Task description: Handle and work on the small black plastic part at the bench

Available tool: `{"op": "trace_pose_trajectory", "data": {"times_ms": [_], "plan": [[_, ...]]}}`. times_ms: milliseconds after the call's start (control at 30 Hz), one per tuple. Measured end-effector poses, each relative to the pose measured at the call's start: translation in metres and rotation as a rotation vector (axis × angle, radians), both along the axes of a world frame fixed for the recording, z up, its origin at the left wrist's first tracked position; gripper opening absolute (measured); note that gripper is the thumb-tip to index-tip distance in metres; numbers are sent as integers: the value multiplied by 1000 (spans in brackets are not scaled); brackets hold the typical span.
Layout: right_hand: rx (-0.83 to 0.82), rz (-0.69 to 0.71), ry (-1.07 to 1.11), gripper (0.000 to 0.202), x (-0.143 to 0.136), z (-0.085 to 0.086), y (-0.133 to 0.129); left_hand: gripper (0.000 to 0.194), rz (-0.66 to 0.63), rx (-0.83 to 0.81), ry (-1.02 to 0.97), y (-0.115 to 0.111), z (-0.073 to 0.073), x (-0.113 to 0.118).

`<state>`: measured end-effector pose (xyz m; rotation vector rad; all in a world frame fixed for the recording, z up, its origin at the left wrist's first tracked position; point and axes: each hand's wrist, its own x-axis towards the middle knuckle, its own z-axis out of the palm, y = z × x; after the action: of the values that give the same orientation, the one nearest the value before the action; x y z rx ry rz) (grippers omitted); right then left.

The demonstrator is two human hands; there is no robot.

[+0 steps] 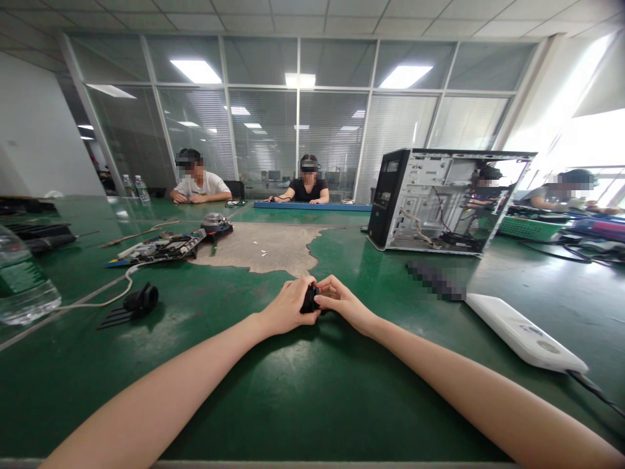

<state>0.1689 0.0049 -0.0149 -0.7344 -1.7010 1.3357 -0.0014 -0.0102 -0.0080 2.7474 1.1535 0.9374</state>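
Near the middle of the green table, my left hand (289, 306) is wrapped round a small black part (309, 298) and grips it from the left. The thumb and fingertips of my right hand (344, 305) pinch the same part at its right side. Fingers cover most of it, so its exact kind cannot be made out. Off to the left lies another black plastic piece (140, 299) with a round end and flat slats. Beyond it rests a circuit board (161, 249), with a round metal-topped component (217, 223) at its far end.
An open computer case (424, 202) stands at the back right. A white power bank (527, 333) with a cable lies on the right. At the left edge is a water bottle (24, 280). Two people (201, 184) sit across the table (234, 404); others are at the far right.
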Motion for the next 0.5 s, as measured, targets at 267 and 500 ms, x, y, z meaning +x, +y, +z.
{"op": "trace_pose_trajectory", "data": {"times_ms": [267, 500], "plan": [[-19, 0, -16, 31, 0, 3, 0, 53, -6, 3, 0, 1, -1, 0], [5, 42, 17, 32, 0, 5, -3, 52, -3, -3, -11, 0, -1, 0]]}}
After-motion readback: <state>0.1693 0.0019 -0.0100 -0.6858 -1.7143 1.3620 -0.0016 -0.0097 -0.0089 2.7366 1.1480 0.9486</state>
